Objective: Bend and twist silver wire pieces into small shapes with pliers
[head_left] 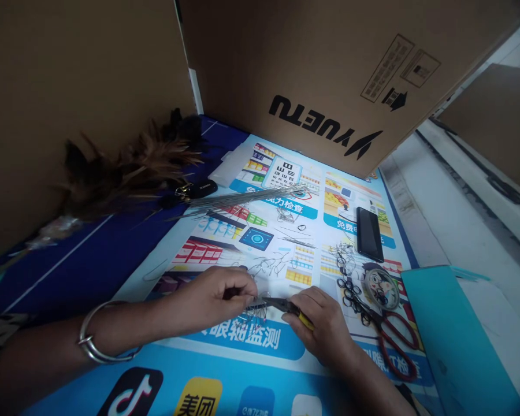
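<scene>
Yellow-handled pliers (281,303) sit clasped in the right fingers (311,299); the left fingers (241,282) pinch what seems thin wire (256,303).

One head camera looks forward and down from close above the left hand (227,294) and right hand (323,323).

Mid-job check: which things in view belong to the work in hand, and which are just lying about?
Likely in the work:
- pliers, in the right hand
- fine wires, at the left hand
- straight wire bundle
- perhaps the red-handled scissors, not in use

Likely just lying about:
- phone
- feathers
- black fob
</scene>
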Demonstrator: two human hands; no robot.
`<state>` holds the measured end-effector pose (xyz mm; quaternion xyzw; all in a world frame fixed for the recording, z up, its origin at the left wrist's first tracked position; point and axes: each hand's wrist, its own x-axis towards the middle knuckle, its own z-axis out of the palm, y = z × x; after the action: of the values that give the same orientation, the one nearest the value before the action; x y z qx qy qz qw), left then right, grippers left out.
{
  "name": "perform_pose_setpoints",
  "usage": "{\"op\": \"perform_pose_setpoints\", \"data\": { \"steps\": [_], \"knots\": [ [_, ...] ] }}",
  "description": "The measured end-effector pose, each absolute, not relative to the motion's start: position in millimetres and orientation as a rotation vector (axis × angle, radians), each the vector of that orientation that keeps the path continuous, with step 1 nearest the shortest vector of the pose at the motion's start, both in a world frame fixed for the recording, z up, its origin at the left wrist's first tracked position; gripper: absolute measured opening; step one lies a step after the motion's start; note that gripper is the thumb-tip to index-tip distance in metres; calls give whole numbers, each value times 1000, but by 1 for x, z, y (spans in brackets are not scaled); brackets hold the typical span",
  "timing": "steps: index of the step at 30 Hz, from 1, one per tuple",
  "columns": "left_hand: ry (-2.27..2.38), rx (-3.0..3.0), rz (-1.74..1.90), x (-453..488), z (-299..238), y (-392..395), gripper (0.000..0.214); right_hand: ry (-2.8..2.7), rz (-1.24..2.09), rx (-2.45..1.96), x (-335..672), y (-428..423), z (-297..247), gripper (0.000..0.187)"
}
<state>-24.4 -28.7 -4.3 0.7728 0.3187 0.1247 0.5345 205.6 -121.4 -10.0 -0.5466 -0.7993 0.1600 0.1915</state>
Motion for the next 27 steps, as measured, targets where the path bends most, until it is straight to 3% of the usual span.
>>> {"op": "perform_pose_setpoints", "data": {
  "steps": [27],
  "knots": [
    [689,1919,270,-22,4,-29,21,-2309,453,-1535,204,-120,-10,13]
  ]
}}
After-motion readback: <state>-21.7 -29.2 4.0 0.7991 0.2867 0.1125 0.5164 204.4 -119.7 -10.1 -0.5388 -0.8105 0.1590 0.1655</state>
